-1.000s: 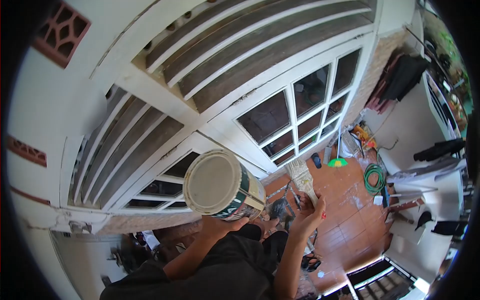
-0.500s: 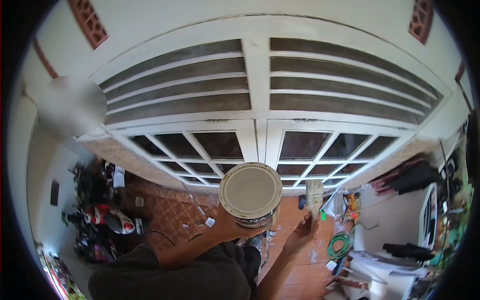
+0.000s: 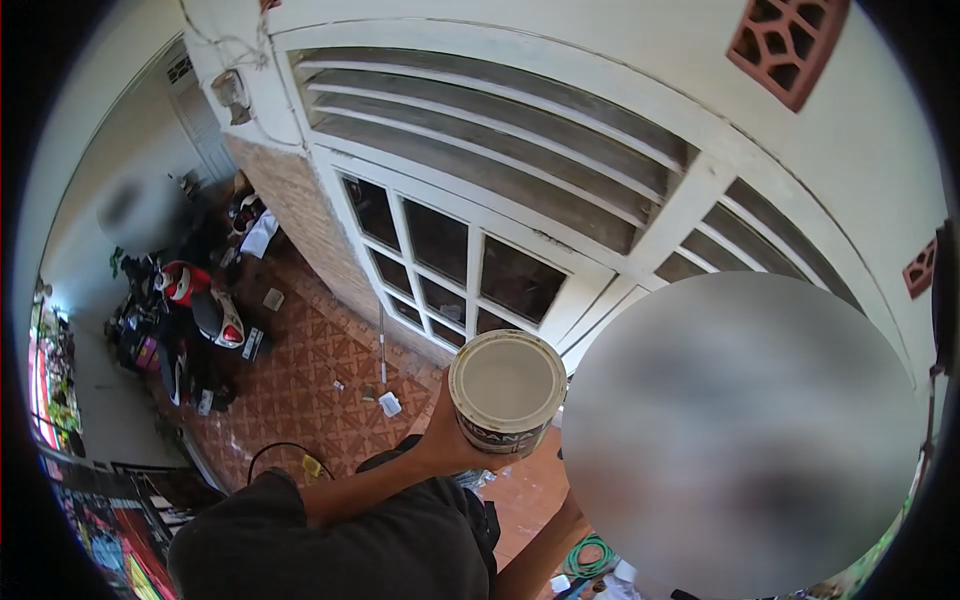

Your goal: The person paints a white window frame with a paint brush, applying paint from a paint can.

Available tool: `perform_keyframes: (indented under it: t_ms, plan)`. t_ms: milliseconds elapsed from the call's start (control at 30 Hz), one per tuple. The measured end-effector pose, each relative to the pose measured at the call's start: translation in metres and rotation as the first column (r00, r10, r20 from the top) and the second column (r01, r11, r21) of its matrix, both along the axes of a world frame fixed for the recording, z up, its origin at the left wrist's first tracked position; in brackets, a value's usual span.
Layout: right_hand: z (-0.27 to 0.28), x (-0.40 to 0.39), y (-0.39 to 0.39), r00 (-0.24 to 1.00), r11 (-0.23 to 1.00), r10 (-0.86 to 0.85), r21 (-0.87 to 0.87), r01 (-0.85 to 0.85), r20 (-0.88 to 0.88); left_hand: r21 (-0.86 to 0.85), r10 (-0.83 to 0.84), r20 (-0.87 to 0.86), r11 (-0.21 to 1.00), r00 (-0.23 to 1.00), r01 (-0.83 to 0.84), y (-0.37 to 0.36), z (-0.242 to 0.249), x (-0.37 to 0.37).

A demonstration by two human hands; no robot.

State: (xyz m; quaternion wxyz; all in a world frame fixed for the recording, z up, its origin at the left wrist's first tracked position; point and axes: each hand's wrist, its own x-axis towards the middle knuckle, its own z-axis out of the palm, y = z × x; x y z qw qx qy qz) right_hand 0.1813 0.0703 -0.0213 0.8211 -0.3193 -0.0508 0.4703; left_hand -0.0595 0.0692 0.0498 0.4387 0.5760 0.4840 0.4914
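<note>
My left hand [image 3: 446, 438] is wrapped around the side of an open paint can [image 3: 500, 437], holding it upright in front of my body. Pale off-white paint [image 3: 507, 378] shows inside the can, and its rim is smeared. A dark label with light letters runs around the side. My right forearm [image 3: 540, 545] reaches up from the bottom of the view. A large blurred patch covers the right hand, so its fingers and anything in them are hidden. Beyond the can are the white window frames [image 3: 475, 265] with dark panes, and slatted vents [image 3: 480, 130] above them.
A red and white motorbike [image 3: 207, 305] stands on the patterned tile floor [image 3: 300, 370] at left. A thin pole [image 3: 382, 345] leans by the wall near a small white container [image 3: 389, 404]. A coiled green hose [image 3: 588, 553] lies below right. Brown lattice vent [image 3: 790, 45] is high right.
The view has swung left, bringing in more of the motorbike and floor. The can stays in my left hand. The right hand, earlier gripping a paintbrush, is now behind the blur.
</note>
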Motion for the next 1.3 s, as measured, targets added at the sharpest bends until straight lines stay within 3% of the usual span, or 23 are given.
perform_keyframes:
  t_ms: [300,400,500,600,767,900,1100,1300]
  plan:
    - [0.008,-0.011,0.021,0.973,0.974,0.219,0.076,-0.214,-0.069,0.054,0.154,0.058,0.986,0.986,-0.157,-0.007,-0.011,-0.031]
    - [0.036,-0.026,0.03,0.94,0.946,0.318,0.097,-0.308,-0.121,0.079,0.186,0.081,0.978,0.979,-0.192,-0.002,-0.014,-0.037]
    - [0.038,-0.032,0.045,0.97,0.969,0.238,-0.062,-0.24,-0.042,0.043,0.186,0.179,0.979,0.966,-0.197,0.005,-0.015,-0.043]
    - [0.034,-0.036,0.056,0.951,0.951,0.294,-0.07,-0.301,-0.095,0.08,0.262,0.091,0.96,0.961,-0.269,0.01,-0.024,-0.049]
    - [0.025,-0.045,0.061,0.91,0.912,0.388,-0.079,-0.402,-0.148,0.03,0.278,0.108,0.959,0.955,-0.282,0.01,-0.04,-0.056]
    - [0.04,-0.06,0.06,0.906,0.907,0.41,-0.06,-0.417,-0.103,-0.032,0.3,0.164,0.954,0.94,-0.299,0.004,-0.051,-0.059]
    - [0.077,-0.051,0.06,0.909,0.898,0.416,0.162,-0.409,-0.012,0.138,0.276,-0.034,0.953,0.961,-0.269,-0.007,-0.055,-0.054]
    - [0.12,-0.038,0.04,0.882,0.915,0.296,0.155,-0.371,0.367,0.224,0.132,0.092,0.963,0.987,-0.15,-0.015,-0.051,-0.037]
